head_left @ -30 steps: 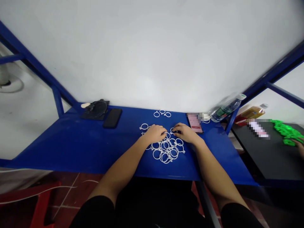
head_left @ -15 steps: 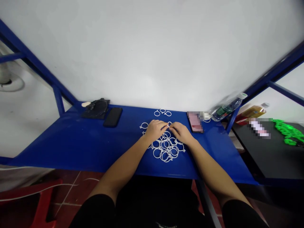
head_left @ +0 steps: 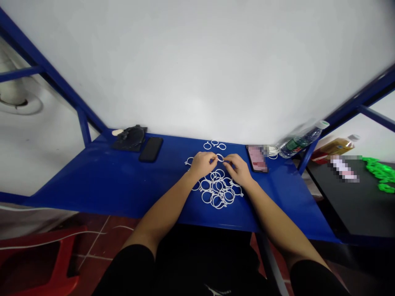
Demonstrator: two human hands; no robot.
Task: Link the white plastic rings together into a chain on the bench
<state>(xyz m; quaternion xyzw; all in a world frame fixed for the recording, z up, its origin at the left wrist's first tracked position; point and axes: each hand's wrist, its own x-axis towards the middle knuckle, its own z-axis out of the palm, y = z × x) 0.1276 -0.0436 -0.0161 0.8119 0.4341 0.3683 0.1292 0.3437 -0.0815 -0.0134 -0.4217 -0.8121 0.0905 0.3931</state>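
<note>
A white plastic ring (head_left: 220, 157) is held between my two hands, above the blue tabletop (head_left: 120, 181). My left hand (head_left: 203, 163) pinches its left side with thumb and fingertips. On the other side, my right hand (head_left: 237, 167) has its fingertips closed at the ring's right edge. Just below the hands lies a loose pile of white rings (head_left: 217, 190) with small tabs, some overlapping. Part of another ring (head_left: 188, 161) shows beside my left hand. Near the wall lie three more rings (head_left: 214, 145), grouped close together.
A black phone (head_left: 151, 149) and a crumpled black bag (head_left: 131, 137) lie at the left. Toward the right are a phone with a lit screen (head_left: 257, 158), a white cable (head_left: 273, 152) and a tilted plastic bottle (head_left: 302, 142). The white wall (head_left: 197, 74) bounds the back.
The ring between my hands is now more exposed, and my fingertips have moved apart to its two sides. The whole view has shifted slightly, moving things a little to the right.
</note>
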